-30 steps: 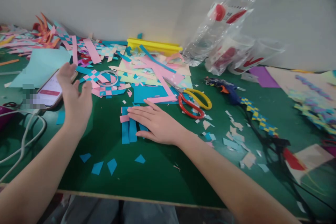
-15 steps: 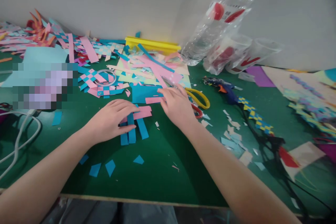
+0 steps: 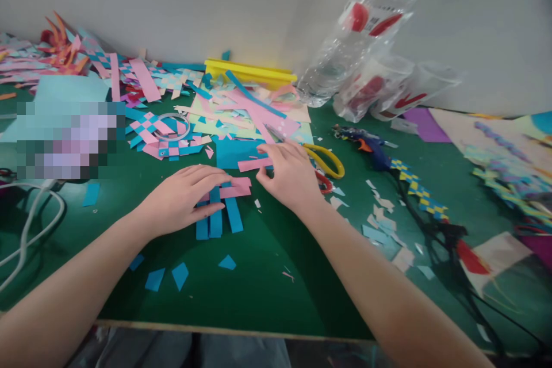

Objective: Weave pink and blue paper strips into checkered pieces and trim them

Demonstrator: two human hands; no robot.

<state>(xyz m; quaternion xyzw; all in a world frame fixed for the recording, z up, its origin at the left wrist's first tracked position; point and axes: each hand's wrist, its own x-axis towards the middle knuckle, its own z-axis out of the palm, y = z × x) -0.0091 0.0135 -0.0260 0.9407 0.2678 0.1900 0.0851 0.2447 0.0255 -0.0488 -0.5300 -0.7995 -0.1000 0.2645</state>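
Note:
My left hand (image 3: 187, 198) rests over a small weave of blue paper strips (image 3: 215, 221) and pink paper strips (image 3: 239, 187). Its thumb and index finger are apart, fingers stretched across the strips, hiding the weave's left part. To its right, my right hand (image 3: 293, 175) hovers around the end of a loose pink paper strip (image 3: 250, 165). Thumb and fingers stand apart on either side of that strip; whether they touch it I cannot tell. Beneath the strip lies a blue paper sheet (image 3: 228, 152). Scissors with yellow handles (image 3: 330, 161) lie beyond the right hand, partly covered by it.
Paper scraps and strips (image 3: 254, 106) pile up by the wall, near a yellow holder (image 3: 250, 73). A tape ring (image 3: 172, 126) lies left. A plastic bottle (image 3: 340, 40) and cups (image 3: 418, 89) stand back right. Red handles (image 3: 324, 182) and a cable (image 3: 30, 230) flank the hands.
My right hand has shifted slightly, its thumb now nearer the loose pink strip, more of whose right end shows. My left hand stays on the weave, whose pink strips have moved a little.

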